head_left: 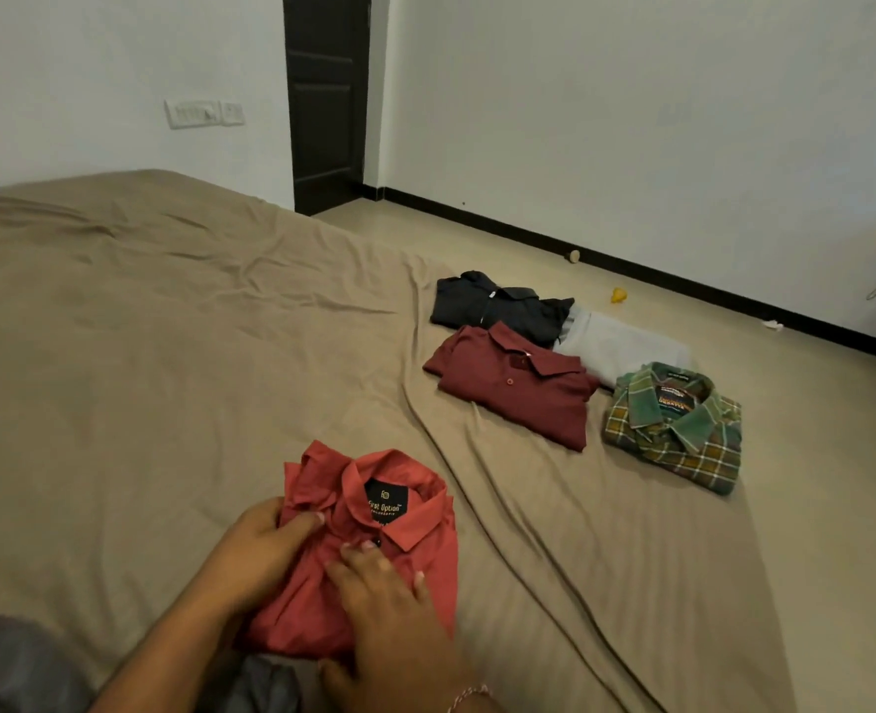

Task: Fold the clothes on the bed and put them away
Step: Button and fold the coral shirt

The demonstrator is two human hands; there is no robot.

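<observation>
The bed (pixel 168 352), under a tan sheet, carries four folded garments at its far right and a red collared shirt (pixel 364 548) at the near edge. Both hands lie flat-fingered on it — left hand (pixel 256 548) beside the collar, right hand (pixel 389 604) on the front, neither gripping. Press outward evenly — flatten creases before lifting.

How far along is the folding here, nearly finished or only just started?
Well along. Four folded pieces lie on the bed: a dark shirt, a maroon polo, a grey garment and a green plaid shirt. In hand: the red shirt, already folded, with the left hand and right hand resting on it. Left: putting everything away, since nothing has left the bed.
</observation>
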